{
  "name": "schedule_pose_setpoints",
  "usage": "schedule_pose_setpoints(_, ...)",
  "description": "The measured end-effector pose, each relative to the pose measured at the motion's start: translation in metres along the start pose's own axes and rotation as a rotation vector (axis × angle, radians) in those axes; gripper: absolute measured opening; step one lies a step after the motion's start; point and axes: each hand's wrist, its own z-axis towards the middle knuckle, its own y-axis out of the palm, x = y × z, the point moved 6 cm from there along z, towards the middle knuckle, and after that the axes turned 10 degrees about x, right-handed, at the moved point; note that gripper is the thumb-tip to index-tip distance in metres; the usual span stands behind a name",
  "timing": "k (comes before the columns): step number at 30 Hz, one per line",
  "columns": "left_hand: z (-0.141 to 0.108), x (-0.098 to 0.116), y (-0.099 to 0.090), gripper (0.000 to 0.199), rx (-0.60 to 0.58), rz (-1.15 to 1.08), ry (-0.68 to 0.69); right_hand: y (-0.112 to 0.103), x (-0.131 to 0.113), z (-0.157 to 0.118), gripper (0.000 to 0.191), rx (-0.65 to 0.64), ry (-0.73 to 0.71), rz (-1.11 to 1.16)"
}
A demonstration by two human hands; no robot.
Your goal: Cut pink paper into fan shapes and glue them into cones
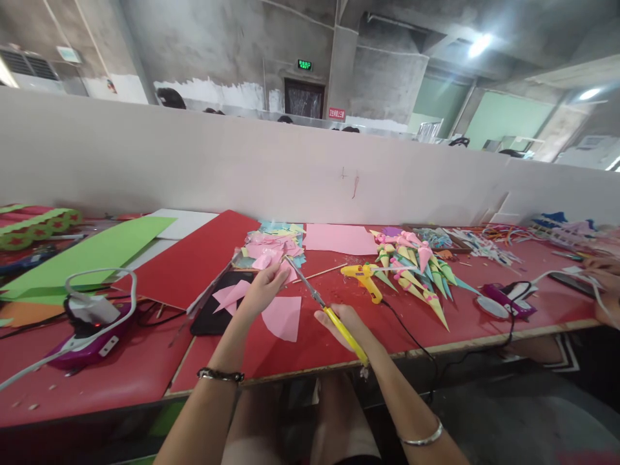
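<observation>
A long tool with a yellow handle (346, 334) and a thin metal shaft slants over the red table. My right hand (339, 323) is closed round the yellow handle. Near the metal tip, my left hand (267, 284) has its fingers pressed together at a small pink piece (265, 258), in front of a pile of pink and blue scraps (295, 245). A curved pink sheet (285, 318) lies below my left hand, and pink strips (229, 294) rest on a black tablet-like slab (213, 318). A yellow glue gun (364, 278) lies right of the tool.
Paper cones (416, 258) are heaped at the right. Red (194, 265) and green sheets (92, 252) lie left, beside a purple power strip (92, 342). Another power strip (511, 300) and a person's hand (603, 274) are far right. A white partition (242, 161) stands behind.
</observation>
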Motion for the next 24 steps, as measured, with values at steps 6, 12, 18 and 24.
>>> schedule_pose_setpoints(6,0.000,-0.007,-0.005,0.032,0.054,-0.015,0.032,-0.002,-0.001,-0.006,0.029,-0.030,-0.046,0.009)
schedule_pose_setpoints(12,-0.004,-0.001,-0.016,0.033,0.094,0.005,0.091,-0.010,-0.004,-0.018,0.029,-0.010,-0.078,0.005)
schedule_pose_setpoints(18,-0.007,0.009,-0.018,0.032,0.087,0.043,0.132,-0.007,-0.005,-0.016,0.028,-0.003,-0.077,-0.023)
schedule_pose_setpoints(24,-0.008,0.010,-0.014,0.033,0.074,0.082,0.152,-0.003,-0.011,-0.014,0.026,0.033,-0.109,-0.006)
